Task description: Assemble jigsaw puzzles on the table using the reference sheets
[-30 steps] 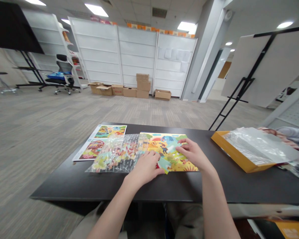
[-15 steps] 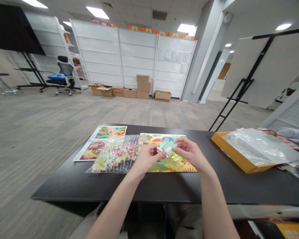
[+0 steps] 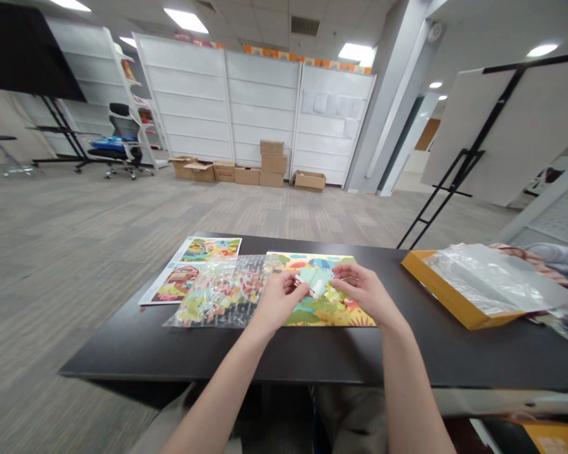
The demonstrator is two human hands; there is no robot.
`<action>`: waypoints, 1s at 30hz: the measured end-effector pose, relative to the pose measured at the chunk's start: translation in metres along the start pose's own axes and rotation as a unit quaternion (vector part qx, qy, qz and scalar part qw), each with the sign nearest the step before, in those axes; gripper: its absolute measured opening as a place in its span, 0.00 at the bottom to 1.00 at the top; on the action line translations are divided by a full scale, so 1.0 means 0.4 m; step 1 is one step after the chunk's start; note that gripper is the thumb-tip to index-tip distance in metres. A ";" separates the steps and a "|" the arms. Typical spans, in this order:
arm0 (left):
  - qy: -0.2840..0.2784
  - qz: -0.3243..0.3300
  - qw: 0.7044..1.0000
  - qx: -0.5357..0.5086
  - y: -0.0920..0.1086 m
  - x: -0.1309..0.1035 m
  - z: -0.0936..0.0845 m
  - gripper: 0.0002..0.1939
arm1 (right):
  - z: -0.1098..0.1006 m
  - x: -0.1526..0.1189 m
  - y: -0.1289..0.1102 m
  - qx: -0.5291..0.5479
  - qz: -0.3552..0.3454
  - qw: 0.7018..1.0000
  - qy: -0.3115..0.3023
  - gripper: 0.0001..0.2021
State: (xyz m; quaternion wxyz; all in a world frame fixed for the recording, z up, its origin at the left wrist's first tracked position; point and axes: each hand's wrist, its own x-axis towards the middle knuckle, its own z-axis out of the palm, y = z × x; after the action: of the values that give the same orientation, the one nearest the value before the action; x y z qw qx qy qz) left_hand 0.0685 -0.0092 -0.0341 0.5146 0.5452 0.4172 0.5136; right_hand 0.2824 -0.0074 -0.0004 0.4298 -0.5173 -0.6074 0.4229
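Both hands are raised a little above a colourful puzzle board [image 3: 331, 312] on the dark table [image 3: 312, 353]. My left hand [image 3: 277, 299] and my right hand [image 3: 362, 291] pinch a few pale green puzzle pieces [image 3: 313, 279] between their fingertips. Left of the board lies a clear plastic bag [image 3: 218, 291] with printed puzzle parts inside. Beyond it rests a picture sheet [image 3: 189, 268].
An orange box lid [image 3: 447, 293] with crumpled clear plastic [image 3: 492, 274] on it sits at the table's right. A black easel [image 3: 447, 189] with a white board stands behind. Cardboard boxes [image 3: 271, 164] line the far white wall; an office chair [image 3: 118, 142] is far left.
Both hands lifted off the puzzle board, bringing pale green pieces up with them, and now hold the pieces together in the air between the fingertips.
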 end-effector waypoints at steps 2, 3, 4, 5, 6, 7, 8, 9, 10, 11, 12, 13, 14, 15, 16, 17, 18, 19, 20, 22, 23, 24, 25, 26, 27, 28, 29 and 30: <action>-0.013 -0.006 1.000 -0.007 -0.001 -0.002 0.005 0.17 | 0.004 0.000 -0.002 -0.004 0.006 1.000 0.002 0.21; -0.017 -0.008 1.000 -0.012 0.000 -0.002 0.007 0.18 | 0.007 0.001 -0.004 -0.003 0.008 1.000 0.004 0.21; -0.021 -0.010 1.000 -0.017 0.002 -0.003 0.009 0.18 | 0.010 0.001 -0.005 -0.001 0.009 1.000 0.006 0.21; -0.026 -0.013 0.999 -0.022 0.004 -0.004 0.010 0.19 | 0.013 0.002 -0.006 0.001 0.008 1.000 0.008 0.21; -0.031 -0.016 0.999 -0.025 0.007 -0.005 0.011 0.20 | 0.015 0.003 -0.006 0.003 0.007 1.000 0.010 0.21; -0.035 -0.018 0.999 -0.026 0.009 -0.007 0.012 0.20 | 0.016 0.003 -0.007 0.004 0.005 1.000 0.014 0.21; -0.040 -0.020 0.999 -0.025 0.011 -0.008 0.014 0.21 | 0.018 0.004 -0.007 0.004 0.004 1.000 0.017 0.21; -0.044 -0.021 0.999 -0.023 0.012 -0.010 0.016 0.22 | 0.020 0.005 -0.006 0.003 0.002 1.000 0.022 0.21; -0.046 -0.021 0.998 -0.020 0.012 -0.011 0.018 0.22 | 0.023 0.007 -0.006 0.003 -0.001 1.000 0.026 0.21; -0.046 -0.020 0.999 -0.018 0.011 -0.011 0.021 0.21 | 0.026 0.008 -0.005 0.002 -0.006 1.000 0.030 0.21; -0.044 -0.019 0.999 -0.015 0.008 -0.011 0.023 0.21 | 0.029 0.009 -0.004 0.002 -0.011 0.999 0.033 0.21; -0.041 -0.016 0.999 -0.013 0.004 -0.010 0.025 0.20 | 0.033 0.011 -0.002 0.001 -0.017 0.999 0.033 0.21; -0.037 -0.014 0.999 -0.011 -0.001 -0.008 0.026 0.20 | 0.036 0.012 -0.001 -0.002 -0.021 0.999 0.031 0.21; -0.035 -0.011 0.999 -0.009 -0.006 -0.005 0.026 0.19 | 0.038 0.013 0.001 -0.005 -0.024 0.999 0.028 0.21; -0.031 -0.008 0.999 -0.004 -0.012 -0.002 0.025 0.19 | 0.039 0.014 0.002 -0.007 -0.023 0.999 0.027 0.20; -0.022 -0.004 1.000 0.004 -0.017 0.000 0.023 0.18 | 0.037 0.014 0.005 -0.007 -0.019 0.999 0.028 0.20; -0.007 0.002 1.000 0.018 -0.020 0.003 0.020 0.17 | 0.033 0.015 0.007 -0.006 -0.013 0.999 0.032 0.21; 0.012 0.010 0.999 0.037 -0.023 0.005 0.016 0.16 | 0.027 0.015 0.010 -0.003 -0.006 0.999 0.037 0.21; 0.031 0.017 0.998 0.059 -0.024 0.006 0.012 0.15 | 0.020 0.014 0.012 0.004 -0.002 0.999 0.043 0.22; 0.048 0.025 0.994 0.092 -0.023 0.004 0.007 0.15 | 0.006 0.013 0.015 0.024 -0.003 0.998 0.051 0.23; 0.038 0.023 0.994 0.095 -0.020 0.002 0.007 0.15 | 0.000 0.012 0.016 0.035 -0.009 0.998 0.054 0.23; 0.018 0.017 0.996 0.087 -0.017 -0.001 0.008 0.16 | -0.004 0.011 0.015 0.044 -0.016 0.997 0.055 0.23; -0.010 0.008 0.997 0.071 -0.012 -0.005 0.011 0.17 | -0.005 0.010 0.014 0.049 -0.022 0.997 0.057 0.24; -0.041 -0.002 0.998 0.050 -0.008 -0.010 0.016 0.18 | -0.004 0.010 0.013 0.050 -0.026 0.997 0.057 0.24; -0.069 -0.013 0.997 0.029 -0.004 -0.014 0.021 0.19 | -0.001 0.010 0.011 0.046 -0.029 0.997 0.057 0.24; -0.090 -0.022 0.996 0.011 0.000 -0.018 0.026 0.20 | 0.004 0.010 0.009 0.040 -0.031 0.997 0.057 0.24; -0.103 -0.029 0.994 -0.001 0.003 -0.022 0.032 0.20 | 0.011 0.011 0.009 0.032 -0.033 0.997 0.057 0.23; -0.111 -0.034 0.993 -0.008 0.005 -0.024 0.036 0.20 | 0.017 0.012 0.009 0.021 -0.038 0.997 0.056 0.22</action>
State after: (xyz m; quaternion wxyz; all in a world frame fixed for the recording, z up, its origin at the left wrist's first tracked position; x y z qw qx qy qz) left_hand 0.0813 -0.0209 -0.0325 0.5792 0.5803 0.3721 0.4352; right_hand 0.2762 -0.0027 -0.0051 0.4900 -0.5074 -0.5923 0.3895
